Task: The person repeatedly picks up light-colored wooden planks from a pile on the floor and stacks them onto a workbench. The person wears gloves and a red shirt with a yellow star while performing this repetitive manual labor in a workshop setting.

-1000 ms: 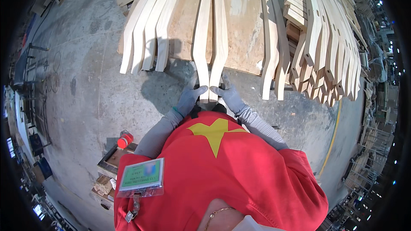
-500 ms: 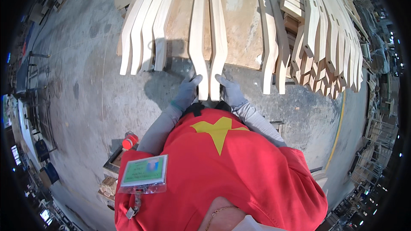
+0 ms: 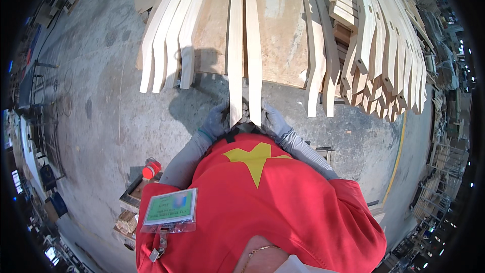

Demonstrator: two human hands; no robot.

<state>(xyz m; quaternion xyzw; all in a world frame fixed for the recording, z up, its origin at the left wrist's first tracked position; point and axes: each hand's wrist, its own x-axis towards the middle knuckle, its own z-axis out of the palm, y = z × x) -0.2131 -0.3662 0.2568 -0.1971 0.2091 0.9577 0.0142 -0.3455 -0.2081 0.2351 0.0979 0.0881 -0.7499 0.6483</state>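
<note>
From the head camera, the only view: the left hand point(image 3: 216, 121) and the right hand point(image 3: 273, 120), both in grey gloves, meet at the near ends of two long pale wooden pieces point(image 3: 244, 45) lying side by side on a plywood-topped bench point(image 3: 283, 45). Each hand curls around the tip of one piece, left on the left piece, right on the right; the fingers look closed around the wood, though whether they press hard or merely steady it cannot be told, since the tips are partly hidden behind the wood. Holding both ends at once probably keeps the pair parallel and level with each other.

The two pieces run with their long axis straight away from the person, from the near edge of the bench toward its far edge. Their near ends overhang the near edge and point at the person's chest; the far ends reach toward the back of the bench top. They lie close together with a narrow gap between.

A bundle of curved slats point(image 3: 169, 35) rests toward the left edge, also overhanging, and a larger stack of curved slats point(image 3: 384, 45) crowds the right side, probably sorted groups kept apart from the pair in hand
</note>
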